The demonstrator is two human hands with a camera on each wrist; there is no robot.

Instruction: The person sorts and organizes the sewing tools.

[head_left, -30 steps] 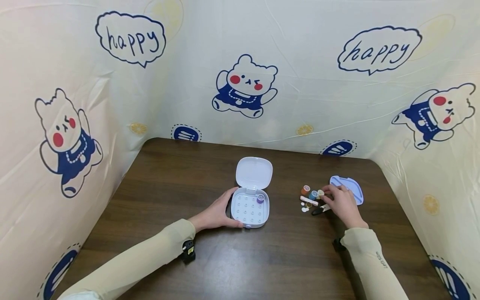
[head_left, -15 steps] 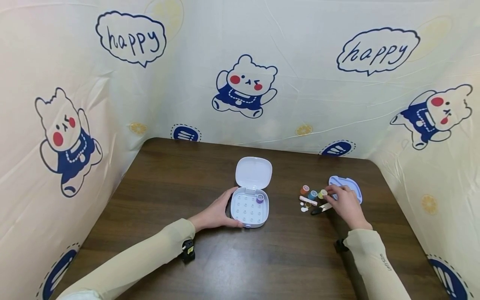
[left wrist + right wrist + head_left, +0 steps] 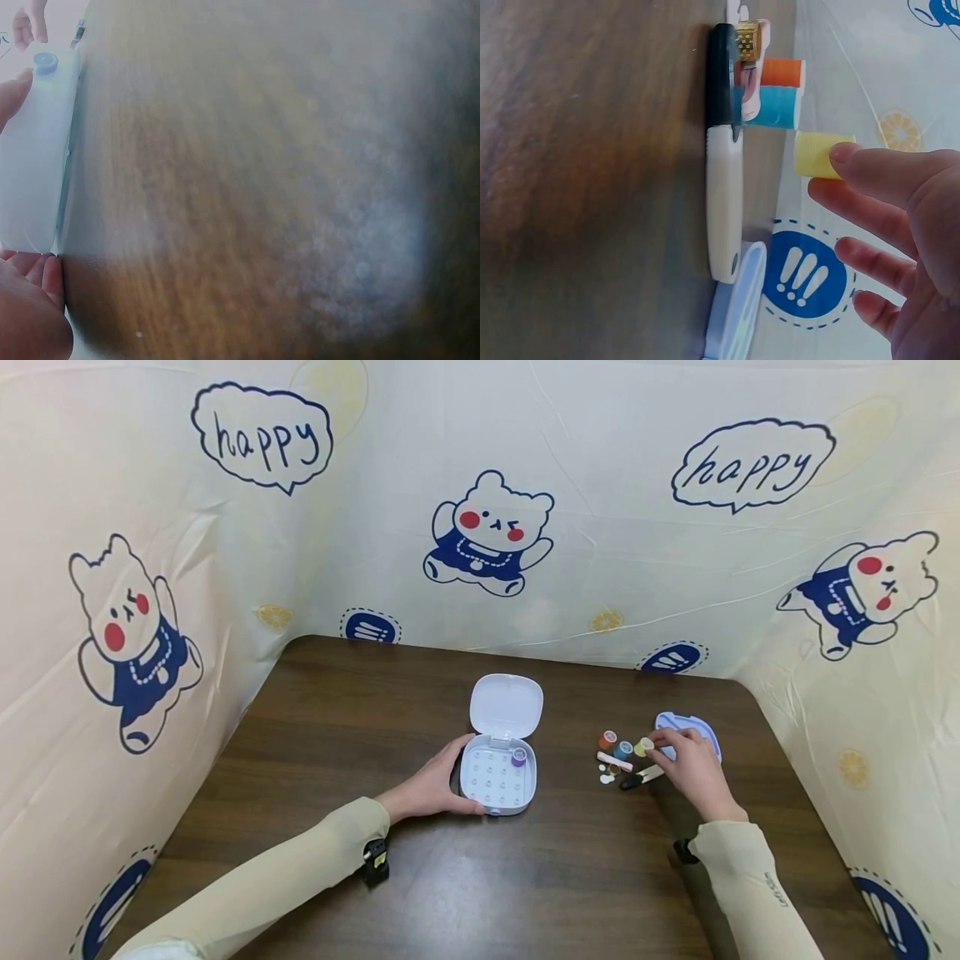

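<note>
My left hand (image 3: pixel 430 788) grips the left side of a white sewing box (image 3: pixel 497 783), thumb at its front and fingers at its back corner. The box's lid (image 3: pixel 507 705) stands open; inside, a purple thread spool (image 3: pixel 518 757) sits at the back right among rows of small pegs. Between thumb and index finger, my right hand (image 3: pixel 692 770) pinches a yellow thread spool (image 3: pixel 814 155); the other fingers are spread apart. Beside it are a blue thread spool (image 3: pixel 774 106) and an orange thread spool (image 3: pixel 784 73).
A black-and-white handled tool (image 3: pixel 724 157) lies below my right hand. Near it are a pink strip (image 3: pixel 614 762), a gold thimble (image 3: pixel 748 40) and small white round pieces (image 3: pixel 607 779). A lilac tray-like piece (image 3: pixel 678 722) lies behind the right hand.
The yellow spool has moved slightly away from the blue one, to the right, in my right hand. My left hand and the box stay put.
</note>
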